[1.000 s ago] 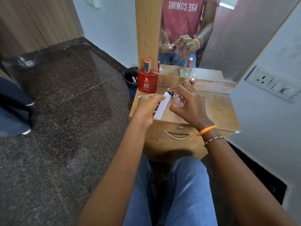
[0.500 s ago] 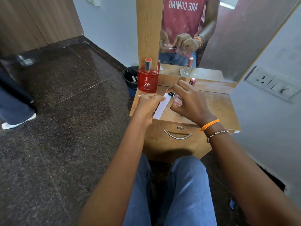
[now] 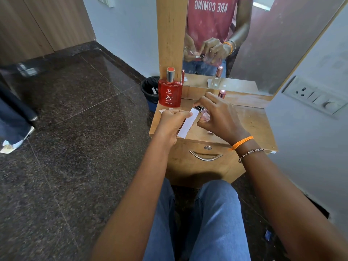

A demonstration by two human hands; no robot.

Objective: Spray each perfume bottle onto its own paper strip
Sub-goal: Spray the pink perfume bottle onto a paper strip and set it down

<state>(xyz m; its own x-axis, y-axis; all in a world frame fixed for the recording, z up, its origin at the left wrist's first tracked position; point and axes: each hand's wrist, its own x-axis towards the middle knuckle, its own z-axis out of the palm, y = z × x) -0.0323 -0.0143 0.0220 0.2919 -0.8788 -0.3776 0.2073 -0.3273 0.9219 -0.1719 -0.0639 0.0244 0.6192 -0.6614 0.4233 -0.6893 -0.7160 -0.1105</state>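
My left hand (image 3: pixel 172 123) pinches a white paper strip (image 3: pixel 188 123) and holds it slanted above the small wooden dresser top (image 3: pixel 252 123). My right hand (image 3: pixel 220 115) is wrapped around a small clear pink perfume bottle (image 3: pixel 204 115), its dark nozzle right at the strip's upper end. A red perfume bottle (image 3: pixel 170 93) with a silver cap stands upright at the dresser's back left. A rose-gold cap (image 3: pixel 221 93) shows behind my right hand. More white paper pieces (image 3: pixel 163 110) lie on the top near the red bottle.
A mirror (image 3: pixel 235 40) rises behind the dresser. A black bin (image 3: pixel 149 89) sits on the dark floor to the left. A switch panel (image 3: pixel 316 99) is on the right wall. Another person's feet (image 3: pixel 13 136) stand at the far left. The drawer handle (image 3: pixel 205 156) faces me.
Both hands stay in nearly the same place with strip and bottle; the nozzle stays at the strip's top. The person's feet at far left have shifted.
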